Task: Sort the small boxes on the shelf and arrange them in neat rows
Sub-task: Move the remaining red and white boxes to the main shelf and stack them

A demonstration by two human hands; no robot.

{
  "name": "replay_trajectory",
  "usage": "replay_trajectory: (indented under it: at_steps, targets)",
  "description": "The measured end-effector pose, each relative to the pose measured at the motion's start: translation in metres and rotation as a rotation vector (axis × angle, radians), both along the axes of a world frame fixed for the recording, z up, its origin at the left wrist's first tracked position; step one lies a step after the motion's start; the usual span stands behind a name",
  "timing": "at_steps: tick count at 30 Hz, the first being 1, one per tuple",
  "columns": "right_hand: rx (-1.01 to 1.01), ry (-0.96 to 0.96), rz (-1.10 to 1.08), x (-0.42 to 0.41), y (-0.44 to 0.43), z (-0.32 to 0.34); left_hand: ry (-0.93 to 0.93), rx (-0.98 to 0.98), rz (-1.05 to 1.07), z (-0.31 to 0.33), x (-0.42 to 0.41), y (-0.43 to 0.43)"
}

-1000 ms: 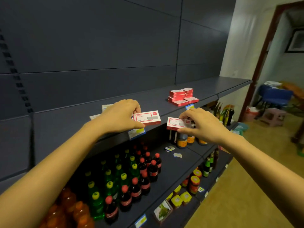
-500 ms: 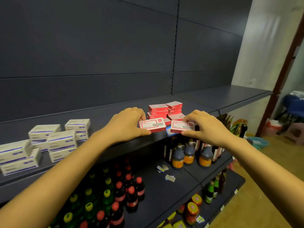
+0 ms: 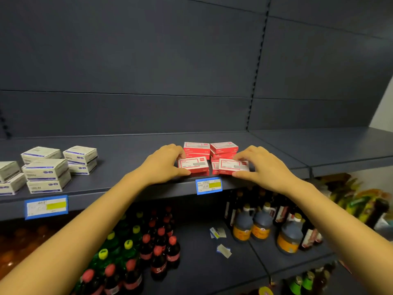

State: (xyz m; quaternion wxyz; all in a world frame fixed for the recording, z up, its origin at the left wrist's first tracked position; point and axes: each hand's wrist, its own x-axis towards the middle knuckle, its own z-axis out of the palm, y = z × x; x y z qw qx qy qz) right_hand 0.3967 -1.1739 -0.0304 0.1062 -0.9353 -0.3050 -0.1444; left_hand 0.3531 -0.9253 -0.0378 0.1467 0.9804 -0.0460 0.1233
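Cardboard is what these little boxes look to be made of: light, stiff at the corners, and likely to dent if squeezed across the flat faces, so the short ends and long sides are the places to take them. In the centre of the frame the left hand (image 3: 163, 165) pinches a red box (image 3: 192, 165) by its left end, thumb at the front and fingers over the back, and that box lies flat on the shelf (image 3: 127, 158) close to the front lip. Just right of it the right hand (image 3: 263, 167) holds a second red box (image 3: 232, 166) the same way from its right end. This one seems to sit on top of another red one, though I cannot be sure. Each grip is narrow and closed on its box. Directly behind them stands the red stack (image 3: 212, 149), touching or nearly so, which leaves little room at the back. There is open shelf toward the right of the frame, and more between the red group and the white boxes (image 3: 45, 171) at the left. The front lip, with its blue price label (image 3: 208, 185), is the edge to mind: a nudge forward could drop a box onto the bottles (image 3: 157, 252) below.
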Motion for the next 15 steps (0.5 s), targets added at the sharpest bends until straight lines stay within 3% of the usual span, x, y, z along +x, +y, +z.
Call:
replay_trajectory:
  at_steps: [9,15]
  targets:
    - [0.049,0.019,0.098,0.027,0.01,-0.003,-0.017,-0.169,0.054,-0.005,0.004,-0.007]
    - [0.107,0.015,0.074,0.034,0.007,-0.011,-0.094,-0.096,0.076,-0.008,0.0,-0.013]
